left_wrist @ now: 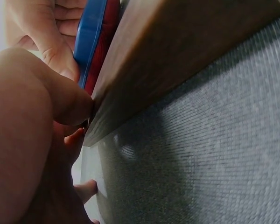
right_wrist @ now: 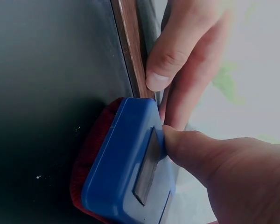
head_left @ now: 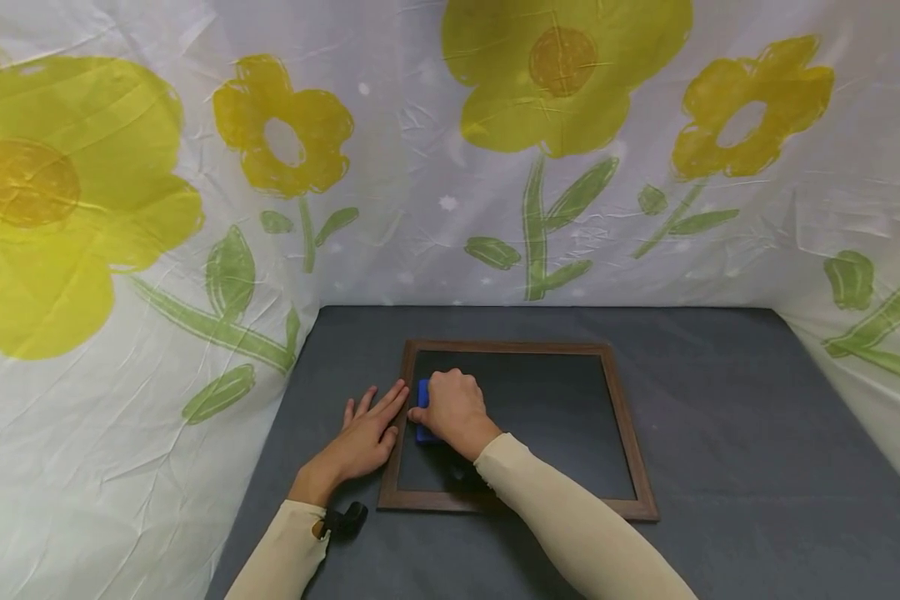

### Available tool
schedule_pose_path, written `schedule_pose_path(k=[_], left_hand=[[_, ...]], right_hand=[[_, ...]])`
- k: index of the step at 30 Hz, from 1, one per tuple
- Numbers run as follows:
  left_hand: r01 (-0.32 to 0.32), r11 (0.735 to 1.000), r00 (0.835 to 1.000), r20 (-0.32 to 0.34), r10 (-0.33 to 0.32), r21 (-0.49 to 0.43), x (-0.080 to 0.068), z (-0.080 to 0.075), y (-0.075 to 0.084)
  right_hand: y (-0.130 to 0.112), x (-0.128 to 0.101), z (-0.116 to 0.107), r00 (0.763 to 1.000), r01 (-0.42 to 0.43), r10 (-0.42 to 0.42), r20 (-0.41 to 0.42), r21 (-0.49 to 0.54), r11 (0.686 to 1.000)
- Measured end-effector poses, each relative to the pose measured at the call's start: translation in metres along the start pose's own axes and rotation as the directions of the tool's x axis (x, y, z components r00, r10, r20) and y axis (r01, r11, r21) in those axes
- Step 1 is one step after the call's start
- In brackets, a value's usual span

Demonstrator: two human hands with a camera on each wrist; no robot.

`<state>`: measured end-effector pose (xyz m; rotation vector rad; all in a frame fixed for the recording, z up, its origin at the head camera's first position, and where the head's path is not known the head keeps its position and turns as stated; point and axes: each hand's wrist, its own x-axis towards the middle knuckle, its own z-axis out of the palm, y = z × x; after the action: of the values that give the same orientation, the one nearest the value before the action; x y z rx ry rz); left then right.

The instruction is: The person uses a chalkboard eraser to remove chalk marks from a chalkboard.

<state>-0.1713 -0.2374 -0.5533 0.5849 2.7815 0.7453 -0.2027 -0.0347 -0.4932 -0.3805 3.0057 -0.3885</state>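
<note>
Lower centre of the head view, the right hand (head_left: 456,412) clamps its fingers on a blue chalkboard eraser (head_left: 424,434), atop the blackboard (head_left: 547,417)! Left hand (head_left: 362,443), fingers partly spread, touches the wooden frame (head_left: 624,425).

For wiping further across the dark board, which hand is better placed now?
Probably the right hand: it grips the blue eraser on the dark board, whereas the left hand only touches the wooden frame.

Eraser (right_wrist: 123,163) L on brd (head_left: 555,417); brd on tbl (head_left: 735,433); cloth (head_left: 412,225) behind
</note>
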Motion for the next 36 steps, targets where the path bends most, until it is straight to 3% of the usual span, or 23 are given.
schedule_pose_path(k=[21, 36], left_hand=[[0.012, 0.999, 1.0, -0.002, -0.012, 0.048, -0.001, -0.001, 0.007], [0.003, 1.0, 1.0, -0.002, -0.003, 0.012, -0.001, 0.001, 0.006]], right_hand=[[0.027, -0.013, -0.008, 0.998, -0.059, 0.059, 0.008, 0.082, 0.995], [0.098, -0.035, -0.027, 0.982, -0.189, 0.189, -0.001, 0.08, 0.979]])
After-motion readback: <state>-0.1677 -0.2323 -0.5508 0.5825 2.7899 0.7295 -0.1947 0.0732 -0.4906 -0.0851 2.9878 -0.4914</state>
